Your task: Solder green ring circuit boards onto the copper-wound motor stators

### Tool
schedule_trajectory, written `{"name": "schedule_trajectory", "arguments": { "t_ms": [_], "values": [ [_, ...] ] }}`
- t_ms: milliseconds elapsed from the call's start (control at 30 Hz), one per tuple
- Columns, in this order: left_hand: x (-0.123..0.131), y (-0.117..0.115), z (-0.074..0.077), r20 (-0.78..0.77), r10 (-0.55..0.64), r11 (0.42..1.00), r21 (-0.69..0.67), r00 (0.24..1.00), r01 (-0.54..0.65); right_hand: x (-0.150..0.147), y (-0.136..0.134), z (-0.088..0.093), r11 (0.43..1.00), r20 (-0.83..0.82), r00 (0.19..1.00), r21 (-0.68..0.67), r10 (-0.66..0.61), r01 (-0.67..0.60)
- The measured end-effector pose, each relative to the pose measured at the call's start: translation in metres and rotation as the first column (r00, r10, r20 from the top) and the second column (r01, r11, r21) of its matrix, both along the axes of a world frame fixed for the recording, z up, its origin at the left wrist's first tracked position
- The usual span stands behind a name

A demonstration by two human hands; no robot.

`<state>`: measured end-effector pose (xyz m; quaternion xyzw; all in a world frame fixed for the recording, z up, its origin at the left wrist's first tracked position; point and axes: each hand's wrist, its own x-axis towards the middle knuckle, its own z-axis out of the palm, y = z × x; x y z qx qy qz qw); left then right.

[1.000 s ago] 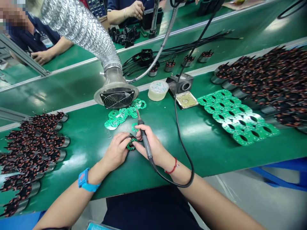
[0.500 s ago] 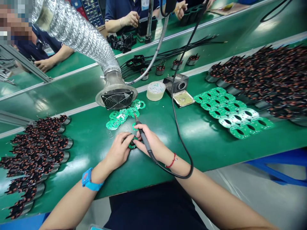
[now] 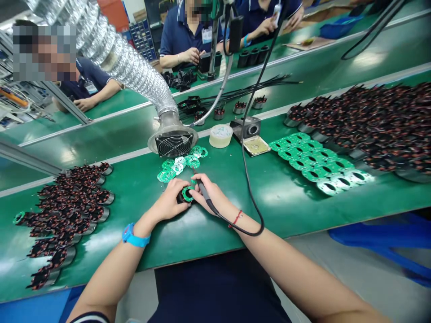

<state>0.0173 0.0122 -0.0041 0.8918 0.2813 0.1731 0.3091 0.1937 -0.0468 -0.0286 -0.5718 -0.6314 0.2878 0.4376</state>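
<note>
My left hand [image 3: 168, 202] is closed around the side of a dark motor stator [image 3: 180, 196]. A green ring-shaped circuit board [image 3: 187, 194] lies on top of that stator. In my right hand [image 3: 217, 197] is a soldering iron [image 3: 204, 190] with a grey and black handle, its tip pointing away from me. The right thumb and fingers are also close to the board's right edge; whether they press on it I cannot tell. Just beyond my hands lies a loose pile of green ring boards [image 3: 178, 165], some of it behind the iron's tip.
A fume extractor [image 3: 173, 142] hangs over the pile. A solder stand [image 3: 251, 130] with a sponge and a tape roll [image 3: 220, 136] are behind. Stators fill the left [image 3: 72, 197] and right [image 3: 370, 121]; board panels [image 3: 316, 157] lie right. The iron's cable [image 3: 247, 179] loops past my wrist. Co-workers sit opposite.
The camera view has shifted. My left hand has opened away from the ring board's top, so the board on the stator shows more plainly. The iron stays in my right hand.
</note>
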Motion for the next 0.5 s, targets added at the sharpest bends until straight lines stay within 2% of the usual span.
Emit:
{"name": "schedule_trajectory", "arguments": {
  "t_ms": [100,167,267,367,433,500],
  "values": [
    [-0.004,0.000,-0.008,0.053,0.020,0.998,-0.061,0.998,-0.017,-0.005,-0.002,0.001,0.997,0.069,0.997,0.066,-0.044,0.040],
    [-0.006,-0.004,-0.014,0.081,0.089,0.995,-0.061,0.993,-0.084,-0.007,-0.002,0.001,0.990,0.111,0.991,0.125,-0.079,0.065],
    [-0.005,-0.013,-0.020,0.077,0.226,0.972,0.051,0.971,-0.230,-0.009,-0.001,0.000,0.978,0.166,0.983,0.206,-0.074,0.038],
    [-0.001,-0.023,-0.024,0.068,0.325,0.924,0.191,0.943,-0.332,-0.011,-0.001,0.000,0.966,0.222,0.975,0.258,-0.027,-0.032],
    [0.003,-0.029,-0.027,0.094,0.391,0.890,0.217,0.916,-0.402,-0.013,-0.001,-0.001,0.959,0.252,0.968,0.277,-0.017,-0.056],
    [0.006,-0.033,-0.030,0.134,0.456,0.861,0.182,0.880,-0.474,-0.014,-0.001,-0.001,0.955,0.273,0.962,0.291,-0.024,-0.058]
  ]
}}
